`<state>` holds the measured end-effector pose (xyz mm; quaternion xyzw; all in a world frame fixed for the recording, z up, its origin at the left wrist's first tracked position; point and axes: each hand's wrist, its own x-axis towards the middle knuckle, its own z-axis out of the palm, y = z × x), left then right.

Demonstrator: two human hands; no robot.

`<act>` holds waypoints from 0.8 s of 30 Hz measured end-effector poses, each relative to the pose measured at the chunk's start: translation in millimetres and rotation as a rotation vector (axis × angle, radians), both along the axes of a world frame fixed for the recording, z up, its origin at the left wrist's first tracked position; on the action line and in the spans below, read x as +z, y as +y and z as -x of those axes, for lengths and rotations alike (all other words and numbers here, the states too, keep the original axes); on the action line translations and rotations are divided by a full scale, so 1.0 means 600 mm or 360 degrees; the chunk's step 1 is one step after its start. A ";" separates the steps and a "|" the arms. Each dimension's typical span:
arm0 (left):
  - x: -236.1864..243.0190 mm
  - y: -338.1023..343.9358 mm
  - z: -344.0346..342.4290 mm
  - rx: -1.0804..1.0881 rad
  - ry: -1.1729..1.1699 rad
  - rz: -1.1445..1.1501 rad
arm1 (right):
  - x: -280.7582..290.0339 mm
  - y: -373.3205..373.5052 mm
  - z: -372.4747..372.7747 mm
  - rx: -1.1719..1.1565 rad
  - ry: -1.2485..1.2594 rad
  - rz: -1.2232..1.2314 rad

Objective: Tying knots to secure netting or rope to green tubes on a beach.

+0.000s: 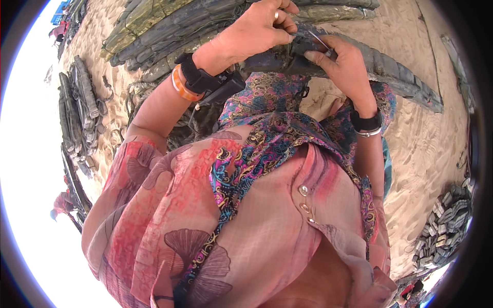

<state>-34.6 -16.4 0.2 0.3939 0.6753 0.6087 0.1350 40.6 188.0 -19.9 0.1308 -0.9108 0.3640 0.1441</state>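
Dark, weathered material makes up the long bundle that lies crosswise just beyond the patterned cloth over the person's legs. Near its middle, the right hand is closed around a slim, pointed tool, thumb toward the bundle. Just beside it, the left hand bends over the bundle, thumb and fingertips drawn narrow; I can't tell whether they pinch anything. Only a small gap separates the hands. Beyond the left forearm, more long bundles crowd close, their ends ragged. Rightward there's more room: the bundle's blunt end borders a broad stretch of sand, reaching down to a grey heap near the rim.
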 end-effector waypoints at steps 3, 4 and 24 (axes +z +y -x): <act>-0.001 -0.007 -0.001 -0.0124 0.0005 -0.0047 | -0.001 -0.032 0.013 0.0114 0.0057 0.0264; 0.003 -0.007 -0.005 -0.0239 -0.0026 -0.0230 | -0.002 -0.034 0.020 0.0119 0.0057 0.0256; 0.016 -0.016 -0.092 -0.0214 0.0199 0.0193 | 0.126 -0.027 -0.018 0.0116 0.0443 0.1401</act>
